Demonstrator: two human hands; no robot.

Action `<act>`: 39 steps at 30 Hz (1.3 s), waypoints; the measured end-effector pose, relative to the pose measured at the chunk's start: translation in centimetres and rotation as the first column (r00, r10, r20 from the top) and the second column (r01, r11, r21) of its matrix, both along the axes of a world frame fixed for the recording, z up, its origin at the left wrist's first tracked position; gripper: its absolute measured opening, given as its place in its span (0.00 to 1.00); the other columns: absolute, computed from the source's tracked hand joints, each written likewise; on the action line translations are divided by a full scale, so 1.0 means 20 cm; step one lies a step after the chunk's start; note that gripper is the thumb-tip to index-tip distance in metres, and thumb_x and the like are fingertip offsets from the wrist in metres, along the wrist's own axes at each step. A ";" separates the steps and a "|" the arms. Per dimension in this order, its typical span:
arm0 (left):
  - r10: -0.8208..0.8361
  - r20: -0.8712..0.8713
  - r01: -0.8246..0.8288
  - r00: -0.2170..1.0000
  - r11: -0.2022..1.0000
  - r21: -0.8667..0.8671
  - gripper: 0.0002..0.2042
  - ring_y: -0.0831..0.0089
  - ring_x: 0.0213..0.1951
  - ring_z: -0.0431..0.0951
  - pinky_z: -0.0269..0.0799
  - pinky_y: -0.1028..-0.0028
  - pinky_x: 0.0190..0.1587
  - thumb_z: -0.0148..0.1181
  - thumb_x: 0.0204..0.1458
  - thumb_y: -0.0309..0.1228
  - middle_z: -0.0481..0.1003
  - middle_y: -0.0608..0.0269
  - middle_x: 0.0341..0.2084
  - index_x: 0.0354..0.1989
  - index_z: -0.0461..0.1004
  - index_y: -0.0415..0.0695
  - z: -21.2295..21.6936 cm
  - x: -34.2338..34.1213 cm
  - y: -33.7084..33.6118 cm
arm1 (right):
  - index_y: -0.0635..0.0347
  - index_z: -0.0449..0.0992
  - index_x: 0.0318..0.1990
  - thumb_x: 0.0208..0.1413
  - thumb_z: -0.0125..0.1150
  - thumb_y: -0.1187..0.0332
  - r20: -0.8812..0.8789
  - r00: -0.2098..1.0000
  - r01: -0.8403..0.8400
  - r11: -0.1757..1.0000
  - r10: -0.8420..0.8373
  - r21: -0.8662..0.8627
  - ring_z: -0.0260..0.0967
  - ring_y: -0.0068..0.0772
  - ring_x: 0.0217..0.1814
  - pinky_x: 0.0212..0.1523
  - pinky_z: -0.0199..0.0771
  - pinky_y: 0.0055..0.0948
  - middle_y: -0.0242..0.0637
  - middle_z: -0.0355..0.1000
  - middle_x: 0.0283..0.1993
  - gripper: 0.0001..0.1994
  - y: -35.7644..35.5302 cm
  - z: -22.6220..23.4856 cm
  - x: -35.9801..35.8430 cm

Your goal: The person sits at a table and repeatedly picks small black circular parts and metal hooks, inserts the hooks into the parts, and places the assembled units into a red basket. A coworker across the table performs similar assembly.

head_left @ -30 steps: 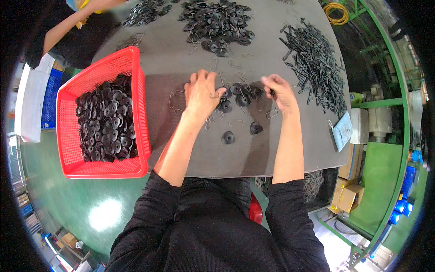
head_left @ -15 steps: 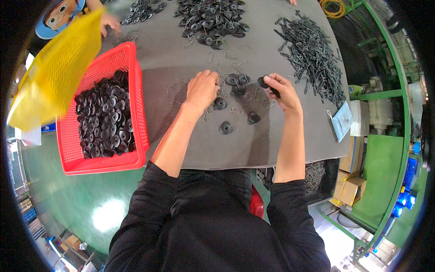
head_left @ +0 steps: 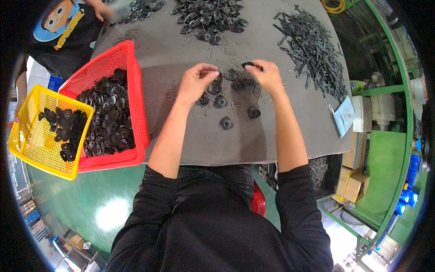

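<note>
My right hand (head_left: 268,78) pinches a black rubber disc (head_left: 247,65) between thumb and fingers, just above the table. Close by on the left, my left hand (head_left: 195,82) is closed in a pinch; whatever is at its fingertips is too small to make out. Beneath and between both hands lie several more discs, among them one loose disc (head_left: 225,123) nearest me and another disc (head_left: 254,112) to its right. Bent wire hooks, such as one wire hook (head_left: 234,109), are scattered around them.
At left stands a red basket (head_left: 142,113) of black discs. A person's hand (head_left: 18,111) is at a yellow basket (head_left: 34,158) overlapping it. Farther off are a heap of discs with hooks (head_left: 208,18) and dark slim parts (head_left: 310,54). A blue mask (head_left: 343,117) lies at the right edge.
The yellow basket has swung down and tipped level, showing discs inside. My right hand has moved left with its disc, toward my left hand, which has turned and shifted slightly left.
</note>
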State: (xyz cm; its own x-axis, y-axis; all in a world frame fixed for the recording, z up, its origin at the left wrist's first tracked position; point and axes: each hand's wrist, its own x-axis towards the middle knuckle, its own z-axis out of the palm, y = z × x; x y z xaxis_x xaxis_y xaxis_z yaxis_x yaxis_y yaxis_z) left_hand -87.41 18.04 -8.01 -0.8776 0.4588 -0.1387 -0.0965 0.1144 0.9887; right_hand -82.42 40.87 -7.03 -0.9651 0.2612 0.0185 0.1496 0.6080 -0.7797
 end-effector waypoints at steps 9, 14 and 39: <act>-0.088 0.435 -0.047 0.896 0.956 0.289 0.07 0.83 0.31 0.73 0.71 0.80 0.33 0.57 0.53 0.32 0.74 0.73 0.29 0.38 0.73 0.44 0.04 -0.07 0.01 | 0.59 0.72 0.33 0.48 0.65 0.59 0.274 0.952 0.282 0.742 -0.137 -0.608 0.50 0.14 0.20 0.17 0.43 0.16 0.22 0.57 0.20 0.13 0.09 0.01 0.17; -0.066 0.290 0.050 0.955 0.997 0.062 0.13 0.78 0.28 0.73 0.69 0.74 0.28 0.61 0.47 0.40 0.74 0.69 0.27 0.36 0.74 0.45 -0.01 -0.10 0.07 | 0.58 0.71 0.31 0.49 0.64 0.62 0.186 0.959 0.230 0.202 -0.216 -0.952 0.58 0.16 0.21 0.16 0.48 0.14 0.25 0.65 0.25 0.11 0.09 -0.01 0.22; -0.062 0.560 -0.173 0.826 0.918 0.357 0.07 0.78 0.23 0.70 0.64 0.80 0.20 0.54 0.53 0.35 0.70 0.69 0.24 0.33 0.70 0.46 0.04 -0.02 0.06 | 0.56 0.72 0.32 0.47 0.66 0.61 0.209 0.816 0.456 0.377 -0.539 -0.806 0.53 0.10 0.18 0.13 0.48 0.12 0.22 0.61 0.21 0.11 0.05 0.10 0.42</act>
State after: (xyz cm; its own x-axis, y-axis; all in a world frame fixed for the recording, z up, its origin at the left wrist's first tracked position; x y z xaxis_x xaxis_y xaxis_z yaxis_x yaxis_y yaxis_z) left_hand -87.78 19.32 -7.14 -0.7303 0.5300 -0.4309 -0.6292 -0.2765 0.7264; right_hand -74.11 41.92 -5.00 -0.6616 0.6330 -0.4021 0.1213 -0.4388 -0.8904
